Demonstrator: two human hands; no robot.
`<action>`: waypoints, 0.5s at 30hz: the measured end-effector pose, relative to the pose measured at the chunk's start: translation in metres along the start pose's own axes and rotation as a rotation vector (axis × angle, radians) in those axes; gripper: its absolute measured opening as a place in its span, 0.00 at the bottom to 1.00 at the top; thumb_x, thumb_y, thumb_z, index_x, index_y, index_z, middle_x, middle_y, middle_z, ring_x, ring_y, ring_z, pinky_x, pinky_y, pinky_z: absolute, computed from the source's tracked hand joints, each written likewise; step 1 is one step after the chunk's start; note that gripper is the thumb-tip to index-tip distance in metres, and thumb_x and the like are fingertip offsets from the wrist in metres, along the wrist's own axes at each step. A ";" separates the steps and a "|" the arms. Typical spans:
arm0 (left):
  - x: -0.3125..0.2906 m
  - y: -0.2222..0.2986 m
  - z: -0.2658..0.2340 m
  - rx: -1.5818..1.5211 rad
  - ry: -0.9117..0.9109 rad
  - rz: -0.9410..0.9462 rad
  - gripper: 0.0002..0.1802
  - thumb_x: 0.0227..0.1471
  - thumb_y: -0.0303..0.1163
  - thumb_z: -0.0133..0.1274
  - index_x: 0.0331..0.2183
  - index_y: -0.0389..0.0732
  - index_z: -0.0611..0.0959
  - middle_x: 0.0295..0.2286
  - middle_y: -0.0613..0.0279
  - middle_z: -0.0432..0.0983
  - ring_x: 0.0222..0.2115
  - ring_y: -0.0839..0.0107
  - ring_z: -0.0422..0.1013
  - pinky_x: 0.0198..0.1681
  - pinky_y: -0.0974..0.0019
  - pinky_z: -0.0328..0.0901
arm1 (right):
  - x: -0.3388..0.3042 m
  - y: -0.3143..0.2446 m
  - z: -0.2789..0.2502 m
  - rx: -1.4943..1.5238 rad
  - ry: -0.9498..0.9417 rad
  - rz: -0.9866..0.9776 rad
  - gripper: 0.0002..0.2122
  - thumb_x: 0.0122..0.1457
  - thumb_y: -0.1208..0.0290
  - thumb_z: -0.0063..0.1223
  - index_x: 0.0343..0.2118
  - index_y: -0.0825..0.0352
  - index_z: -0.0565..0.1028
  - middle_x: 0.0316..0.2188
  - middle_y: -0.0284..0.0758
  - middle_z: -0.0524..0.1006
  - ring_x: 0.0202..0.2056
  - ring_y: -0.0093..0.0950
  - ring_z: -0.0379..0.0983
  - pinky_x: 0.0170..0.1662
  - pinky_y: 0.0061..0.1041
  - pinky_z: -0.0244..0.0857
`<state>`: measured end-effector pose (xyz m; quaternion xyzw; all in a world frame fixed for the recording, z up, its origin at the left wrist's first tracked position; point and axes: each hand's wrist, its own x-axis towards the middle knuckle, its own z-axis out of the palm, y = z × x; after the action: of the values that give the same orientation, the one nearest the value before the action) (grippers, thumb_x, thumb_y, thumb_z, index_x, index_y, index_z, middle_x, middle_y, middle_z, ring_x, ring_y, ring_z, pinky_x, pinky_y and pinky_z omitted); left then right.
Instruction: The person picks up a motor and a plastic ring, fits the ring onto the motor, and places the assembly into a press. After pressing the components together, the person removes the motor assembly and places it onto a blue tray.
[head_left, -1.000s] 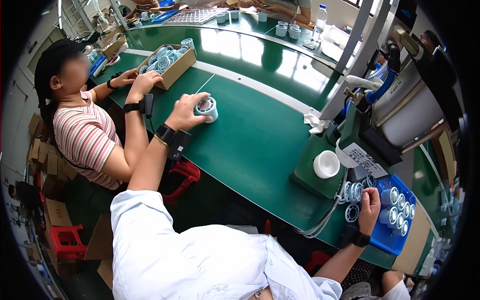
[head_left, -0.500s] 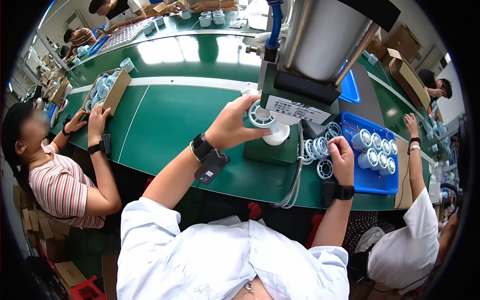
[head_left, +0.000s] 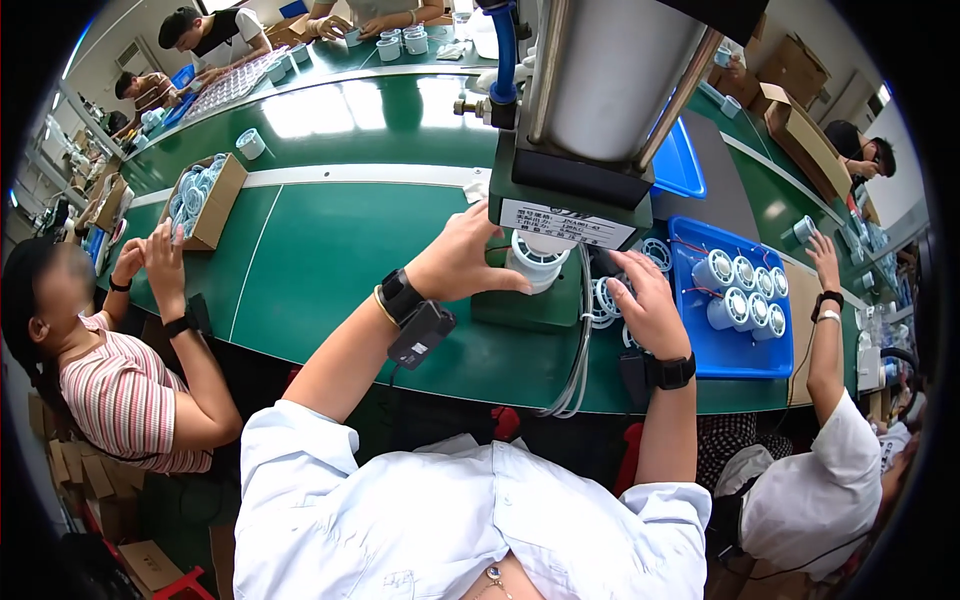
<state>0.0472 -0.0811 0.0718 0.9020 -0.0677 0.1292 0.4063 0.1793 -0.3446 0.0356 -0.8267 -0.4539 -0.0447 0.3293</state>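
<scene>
A white cup-shaped part (head_left: pixel 540 262) with a slotted pale-blue ring stands upright on the dark green base (head_left: pixel 505 310) of a press, directly below its head (head_left: pixel 570 215). My left hand (head_left: pixel 462 260) is open at the cup's left side, fingers spread, the thumb tip at its wall; the other fingertips are partly hidden by the press head. To the right of the press, my right hand (head_left: pixel 650 308) is open and holds nothing I can see, thumb apart from the fingers. Loose pale-blue rings (head_left: pixel 604 300) lie beneath and beside it on the green table.
A blue tray (head_left: pixel 735 360) with several white cups and red wires lies right of my right hand. Grey cables (head_left: pixel 577 375) hang off the table's front edge. A cardboard box (head_left: pixel 218 215) of rings stands left, near a co-worker (head_left: pixel 120 390). Another person (head_left: pixel 810 480) works at right.
The cup part that my left hand held tilted now stands on the base under the press head. My right hand has opened from a pinch and moved left toward the press.
</scene>
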 end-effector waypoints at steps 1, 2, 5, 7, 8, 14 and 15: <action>-0.004 -0.014 -0.004 0.004 0.007 -0.006 0.32 0.42 0.40 0.65 0.47 0.37 0.73 0.41 0.52 0.72 0.44 0.57 0.69 0.46 0.60 0.65 | 0.002 -0.001 0.002 -0.054 -0.045 0.024 0.16 0.59 0.65 0.47 0.48 0.66 0.73 0.44 0.41 0.74 0.52 0.38 0.64 0.53 0.31 0.56; -0.008 -0.037 -0.005 -0.159 0.108 -0.039 0.30 0.44 0.42 0.62 0.47 0.38 0.73 0.42 0.52 0.72 0.45 0.56 0.68 0.48 0.60 0.63 | 0.003 -0.004 0.002 -0.109 -0.088 0.053 0.18 0.59 0.63 0.47 0.50 0.66 0.72 0.47 0.42 0.74 0.55 0.41 0.62 0.55 0.33 0.55; -0.020 -0.086 -0.008 -0.498 0.299 -0.101 0.28 0.49 0.46 0.57 0.47 0.39 0.73 0.43 0.53 0.71 0.48 0.55 0.65 0.51 0.58 0.60 | 0.003 -0.009 0.000 -0.163 -0.095 0.042 0.18 0.59 0.62 0.47 0.50 0.66 0.72 0.45 0.42 0.75 0.54 0.40 0.63 0.55 0.34 0.54; -0.029 -0.097 -0.012 0.064 0.233 -0.179 0.26 0.51 0.47 0.53 0.47 0.41 0.74 0.45 0.54 0.70 0.49 0.54 0.64 0.54 0.57 0.56 | 0.005 -0.011 0.000 -0.187 -0.102 0.035 0.18 0.59 0.62 0.47 0.50 0.66 0.73 0.44 0.41 0.75 0.53 0.40 0.63 0.54 0.35 0.54; -0.032 -0.102 -0.011 0.345 0.194 -0.212 0.25 0.52 0.47 0.51 0.47 0.42 0.74 0.46 0.55 0.69 0.49 0.54 0.63 0.55 0.56 0.54 | 0.008 -0.013 0.000 -0.215 -0.079 0.026 0.18 0.59 0.61 0.49 0.49 0.66 0.73 0.42 0.41 0.76 0.50 0.40 0.65 0.52 0.34 0.56; -0.031 -0.090 -0.002 0.621 0.116 -0.119 0.25 0.49 0.44 0.54 0.48 0.44 0.74 0.49 0.58 0.68 0.52 0.57 0.61 0.57 0.55 0.52 | 0.044 -0.071 0.002 0.278 -0.204 0.176 0.17 0.50 0.61 0.59 0.39 0.68 0.77 0.30 0.41 0.78 0.33 0.34 0.74 0.37 0.26 0.65; -0.031 -0.091 -0.002 0.612 0.110 -0.114 0.25 0.49 0.43 0.54 0.48 0.44 0.74 0.49 0.58 0.68 0.53 0.58 0.61 0.57 0.55 0.51 | 0.051 -0.086 0.008 0.339 -0.167 0.113 0.17 0.48 0.62 0.61 0.36 0.70 0.77 0.27 0.41 0.77 0.30 0.31 0.74 0.35 0.25 0.65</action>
<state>0.0382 -0.0188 -0.0011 0.9764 0.0471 0.1694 0.1257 0.1402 -0.2711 0.0923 -0.7843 -0.4337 0.1197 0.4271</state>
